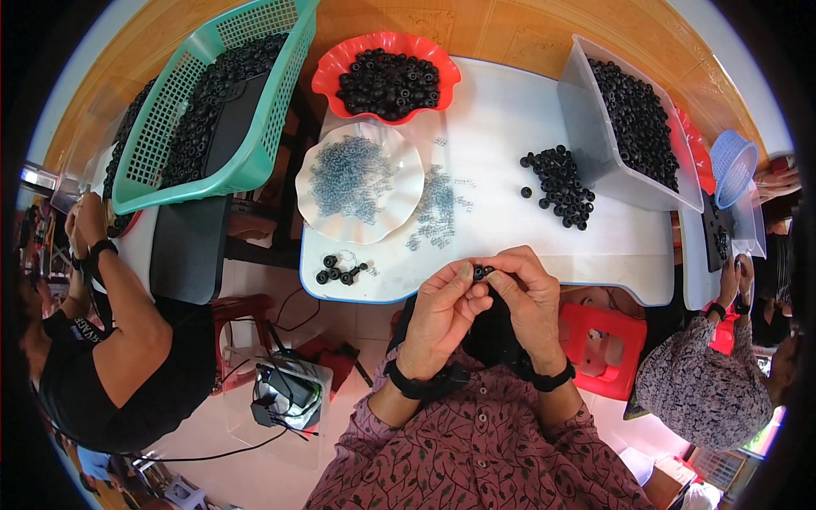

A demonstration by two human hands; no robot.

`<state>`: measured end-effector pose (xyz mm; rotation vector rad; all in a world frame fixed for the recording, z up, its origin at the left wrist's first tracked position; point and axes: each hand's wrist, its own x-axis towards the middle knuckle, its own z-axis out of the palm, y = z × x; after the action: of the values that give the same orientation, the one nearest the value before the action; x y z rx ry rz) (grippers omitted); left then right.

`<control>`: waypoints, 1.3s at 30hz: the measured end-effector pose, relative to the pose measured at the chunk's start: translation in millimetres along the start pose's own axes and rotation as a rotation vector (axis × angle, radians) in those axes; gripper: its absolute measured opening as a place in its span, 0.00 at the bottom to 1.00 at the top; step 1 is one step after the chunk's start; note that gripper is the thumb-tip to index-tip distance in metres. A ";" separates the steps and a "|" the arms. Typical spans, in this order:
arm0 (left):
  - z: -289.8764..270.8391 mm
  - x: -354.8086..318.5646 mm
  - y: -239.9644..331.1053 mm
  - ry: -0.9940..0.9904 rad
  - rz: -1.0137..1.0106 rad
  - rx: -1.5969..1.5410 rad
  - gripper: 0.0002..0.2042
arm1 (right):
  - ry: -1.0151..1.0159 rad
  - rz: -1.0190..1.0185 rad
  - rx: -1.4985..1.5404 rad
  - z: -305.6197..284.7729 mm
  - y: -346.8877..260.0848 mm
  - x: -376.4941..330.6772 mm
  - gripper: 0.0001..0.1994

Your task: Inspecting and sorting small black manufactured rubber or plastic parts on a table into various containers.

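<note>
Above the near edge of the table, my left hand [446, 306] and my right hand [531, 297] meet with their fingertips pinched on a small black round part [482, 272]. Its finer details are hidden by the fingers. To the left, a few similar black pieces [337, 270] lie grouped at the table's corner. A scalloped white plate [408, 200] holds many tiny silvery pieces that look like springs, and more springs [436, 208] are strewn beside it. A loose pile of black round parts [561, 185] sits to the right.
Behind the plate stands a red bowl [323, 81] of black parts. A clear bin [586, 149] at right and a green basket [229, 183] at left hold more. Co-workers sit on both sides. A red stool [625, 336] and a box with cables [319, 378] stand below.
</note>
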<state>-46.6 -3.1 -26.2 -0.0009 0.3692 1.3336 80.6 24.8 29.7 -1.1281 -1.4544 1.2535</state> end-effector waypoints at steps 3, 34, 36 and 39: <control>2.6 -0.9 0.0 0.020 0.006 0.009 0.09 | 0.003 0.017 -0.005 -0.2 1.1 -0.4 0.10; 5.3 -3.0 -5.0 0.055 0.165 0.133 0.09 | 0.074 -0.104 -0.138 6.3 1.6 -1.7 0.08; 6.1 -3.1 -5.2 0.059 0.176 0.131 0.09 | 0.072 -0.137 -0.185 5.5 3.1 -1.4 0.08; 6.6 -2.9 -5.8 0.050 0.193 0.135 0.09 | 0.081 -0.145 -0.214 6.5 1.5 -2.3 0.08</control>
<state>-40.0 -5.9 -20.5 0.1165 0.5113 1.4990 74.9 21.5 27.4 -1.1761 -1.6068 0.9581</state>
